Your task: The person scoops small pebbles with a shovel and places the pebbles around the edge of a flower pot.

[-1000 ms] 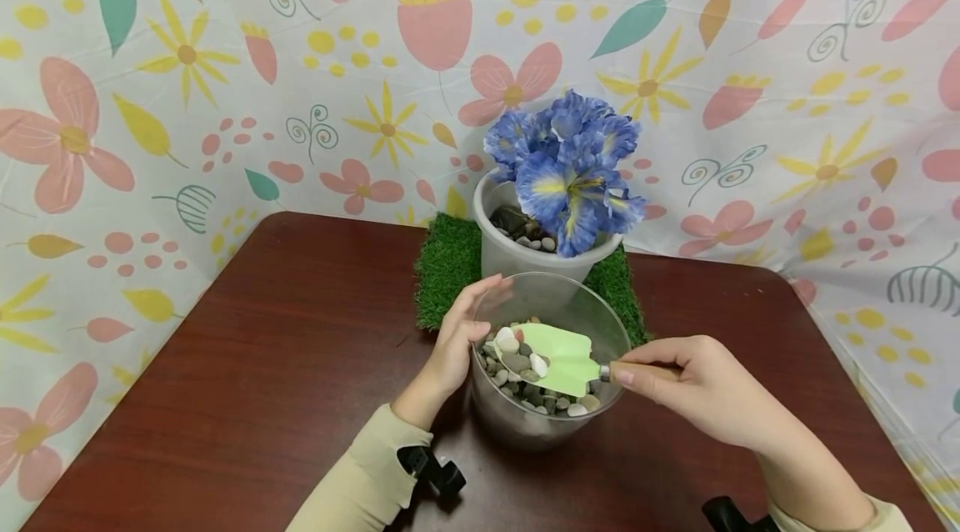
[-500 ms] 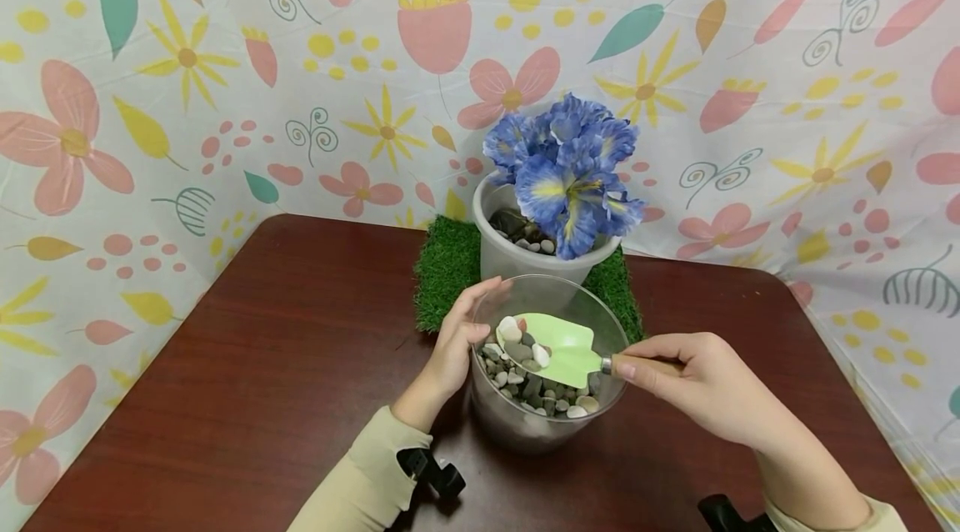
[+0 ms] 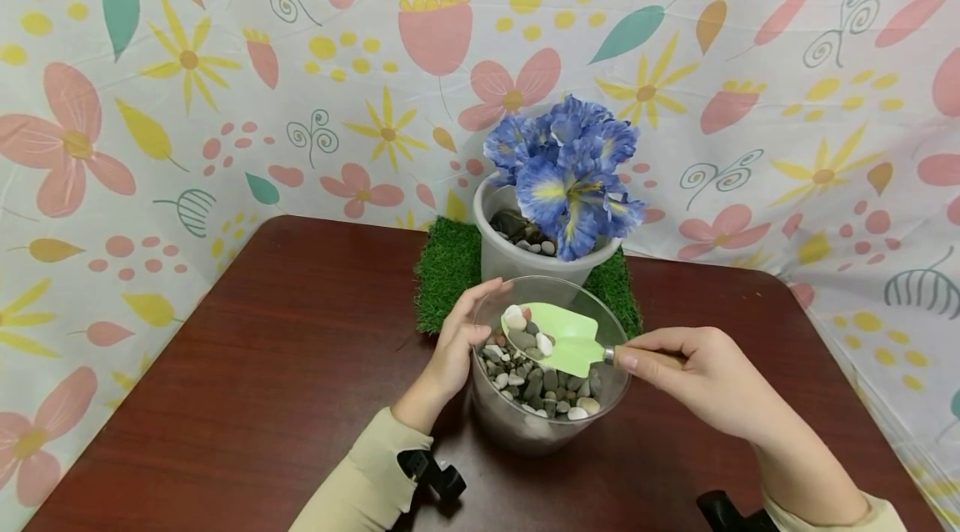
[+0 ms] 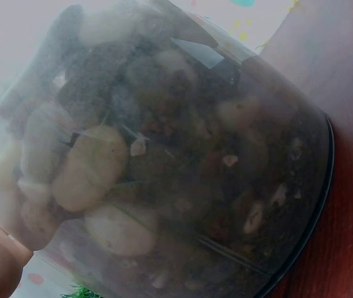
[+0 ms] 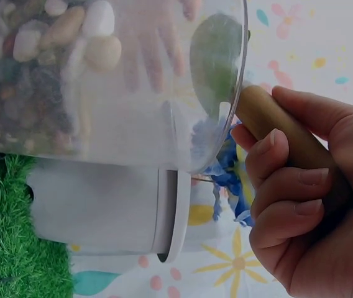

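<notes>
My right hand [image 3: 712, 378] grips the wooden handle [image 5: 291, 136] of a trowel, its fingers wrapped round it in the right wrist view. The light green trowel blade [image 3: 570, 340] is over the mouth of a clear plastic pot [image 3: 517, 432], carrying several white and grey pebbles [image 3: 522, 337] at its tip. More pebbles [image 3: 551, 382] fill the lower part of that pot. At its left side, my left hand [image 3: 448, 353] holds the pot, thumb by the rim and fingers along the outer wall. Dark soil and stones show through the wall in the left wrist view.
Right behind the clear pot stands a white flowerpot [image 3: 517, 261] with blue flowers [image 3: 573, 173] and pebbles inside. It sits on a square of artificial grass [image 3: 450, 273]. The dark red wooden table [image 3: 300, 332] backs onto a flower-printed cloth [image 3: 375, 57].
The trowel with its pebbles has risen a little above the stones in the clear pot, the right hand moving slightly up with it. The left hand stays on the pot.
</notes>
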Demonstrator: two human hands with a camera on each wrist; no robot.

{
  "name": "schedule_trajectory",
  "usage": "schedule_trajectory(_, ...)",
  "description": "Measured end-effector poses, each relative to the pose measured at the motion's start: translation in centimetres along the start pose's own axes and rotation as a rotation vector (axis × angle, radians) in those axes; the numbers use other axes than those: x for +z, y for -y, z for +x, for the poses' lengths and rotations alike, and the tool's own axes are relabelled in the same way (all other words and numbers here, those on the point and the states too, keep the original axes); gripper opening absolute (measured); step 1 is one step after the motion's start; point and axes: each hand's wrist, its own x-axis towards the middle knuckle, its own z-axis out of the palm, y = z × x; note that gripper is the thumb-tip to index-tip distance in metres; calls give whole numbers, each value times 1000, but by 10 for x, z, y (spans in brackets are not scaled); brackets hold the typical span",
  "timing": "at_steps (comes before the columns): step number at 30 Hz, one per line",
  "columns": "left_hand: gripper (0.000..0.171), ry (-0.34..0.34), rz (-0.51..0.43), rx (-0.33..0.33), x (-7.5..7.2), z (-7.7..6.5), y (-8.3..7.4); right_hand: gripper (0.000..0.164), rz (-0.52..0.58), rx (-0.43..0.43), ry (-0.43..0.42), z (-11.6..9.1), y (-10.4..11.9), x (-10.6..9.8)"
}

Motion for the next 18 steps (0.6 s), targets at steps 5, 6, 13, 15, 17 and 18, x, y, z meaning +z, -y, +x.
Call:
schedule_trajectory(5, 60, 0, 2, 0, -1, 0, 1, 10, -12, 5, -6, 2, -3, -1)
schedule_trajectory(6, 60, -1, 4, 0, -1, 0, 1, 10, -14, 7, -7, 2, -3, -1)
schedule_trajectory(13, 60, -6, 0, -4, 0, 0, 0, 11, -14, 26, -5, 4, -4, -2)
schedule_trajectory(15, 60, -5, -8, -4, 0, 0, 0, 11, -12, 25, -4, 4, -5, -2)
schedule_trajectory(17, 61, -4, -17, -6, 0, 0, -1, 11, -12, 24, -8, 5, -6, -2)
schedule_trajectory(18, 61, -3, -20, -8, 0, 1, -1, 11, -9, 22, -10, 6, -6, -2)
